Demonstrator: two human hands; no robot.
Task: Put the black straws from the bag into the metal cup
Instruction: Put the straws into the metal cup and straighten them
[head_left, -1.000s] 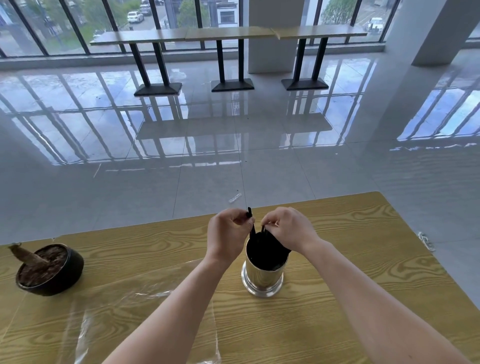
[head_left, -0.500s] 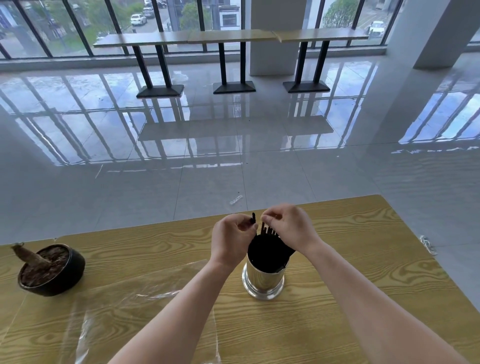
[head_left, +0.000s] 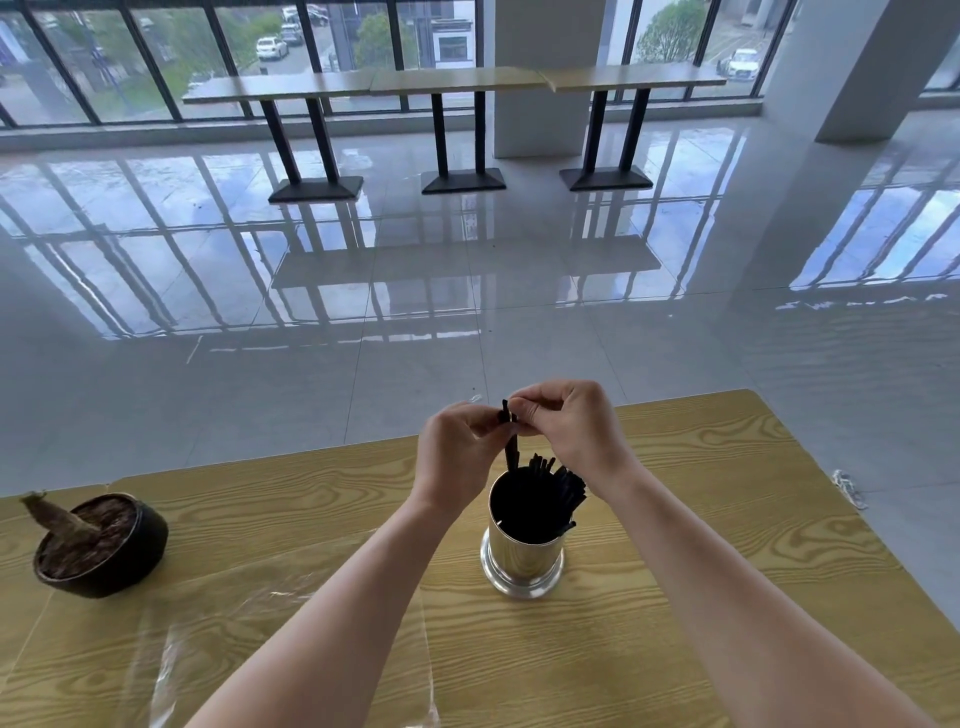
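Observation:
A shiny metal cup (head_left: 522, 564) stands upright on the wooden table (head_left: 727, 545), packed with several black straws (head_left: 550, 480) that lean to the right. Above its rim, my left hand (head_left: 457, 457) and my right hand (head_left: 571, 431) meet and both pinch the top of one black straw (head_left: 510, 441), which stands upright with its lower end at the cup's mouth. A clear plastic bag (head_left: 234, 639) lies flat on the table to the left of the cup, under my left forearm.
A dark round pot (head_left: 101, 545) of soil with a cut stump sits at the table's left. The table's far edge runs just behind my hands. Beyond it lies a glossy tiled floor with high tables (head_left: 452, 83) by the windows.
Both hands have risen a little above the cup, lifting the pinched straw higher. More straw tips now show above the rim on the right.

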